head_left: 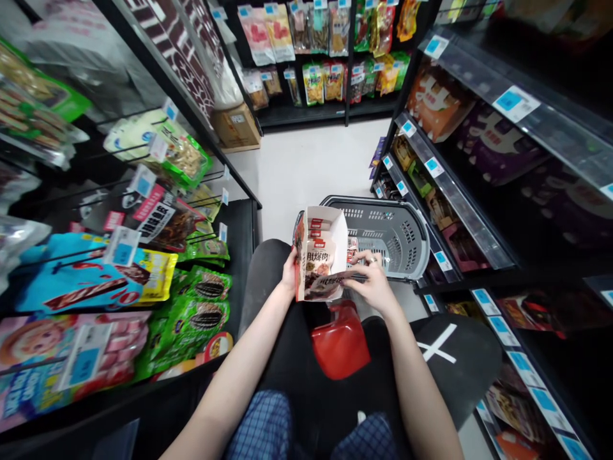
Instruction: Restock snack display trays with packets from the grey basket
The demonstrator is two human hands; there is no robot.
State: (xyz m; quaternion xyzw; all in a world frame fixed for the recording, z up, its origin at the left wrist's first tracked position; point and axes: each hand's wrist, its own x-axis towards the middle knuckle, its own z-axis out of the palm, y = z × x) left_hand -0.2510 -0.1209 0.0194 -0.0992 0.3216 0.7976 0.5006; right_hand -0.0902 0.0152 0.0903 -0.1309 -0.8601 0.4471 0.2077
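Head view, carton: the snack carton [339, 237] sits between the two hands above the person's lap, its top open, its long axis running near to far.
Left grip: the left hand [289, 272] is closed on the carton's left wall, fingers mostly behind it.
Right grip: the right hand [372, 285] pinches the right end of a printed piece [330, 285] at the carton's near end.
Printed piece: it lies left of the right grip, long axis roughly left to right; whether it is a loose packet or the carton's own flap is hard to tell.
Packets: the packets [318, 254] stand in a near-to-far row inside, printed fronts towards the person.
Nearer hand: the left touches the carton directly; the right is nearer the basket.
Basket: the grey basket [408, 231] is right of the carton and slightly farther, reaching towards the right-hand shelves [433, 167].
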